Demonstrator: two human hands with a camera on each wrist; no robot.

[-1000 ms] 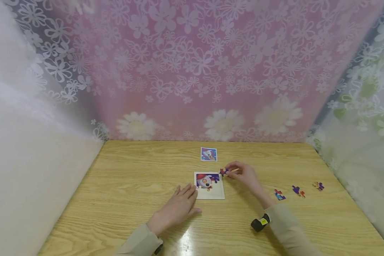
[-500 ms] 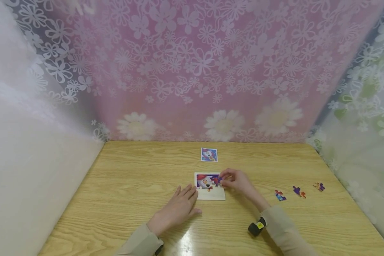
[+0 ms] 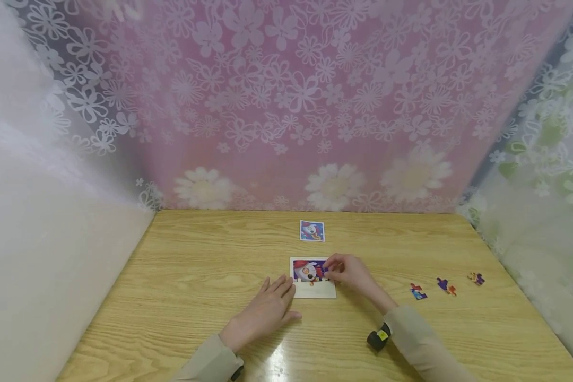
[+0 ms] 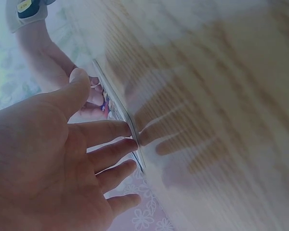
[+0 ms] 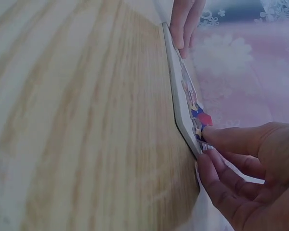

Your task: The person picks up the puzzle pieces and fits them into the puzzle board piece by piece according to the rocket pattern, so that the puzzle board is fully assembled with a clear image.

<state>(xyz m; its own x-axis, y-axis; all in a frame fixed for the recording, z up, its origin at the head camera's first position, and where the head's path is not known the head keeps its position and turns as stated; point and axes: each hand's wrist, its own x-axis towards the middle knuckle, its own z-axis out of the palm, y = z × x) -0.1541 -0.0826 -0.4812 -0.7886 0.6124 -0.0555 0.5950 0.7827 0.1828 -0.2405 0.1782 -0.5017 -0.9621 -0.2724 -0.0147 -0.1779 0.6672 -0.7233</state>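
Observation:
A white-framed jigsaw tray [image 3: 317, 292] lies on the table, its upper half covered by a picture of a white dog's head in red on purple. My left hand [image 3: 265, 310] rests at the tray's left side, fingers straight and fingertips on its edge. Over the tray's right side, my right hand [image 3: 353, 273] pinches a jigsaw piece [image 5: 204, 118] between thumb and fingers. Red and blue show on this piece in the right wrist view, where it is slightly tilted at the tray's surface; the fingers partly hide it.
Several loose jigsaw pieces lie to the right: a red and blue cluster [image 3: 417, 291], a purple and orange one [image 3: 446, 286] and a yellow and purple one [image 3: 476, 278]. Behind the tray lies a small picture card [image 3: 312, 231]. A flowered curtain [image 3: 286, 132] hangs beyond the table.
My right hand has carried the jigsaw piece from beyond the tray's upper right corner leftward and down onto its right side. My left hand stays in place.

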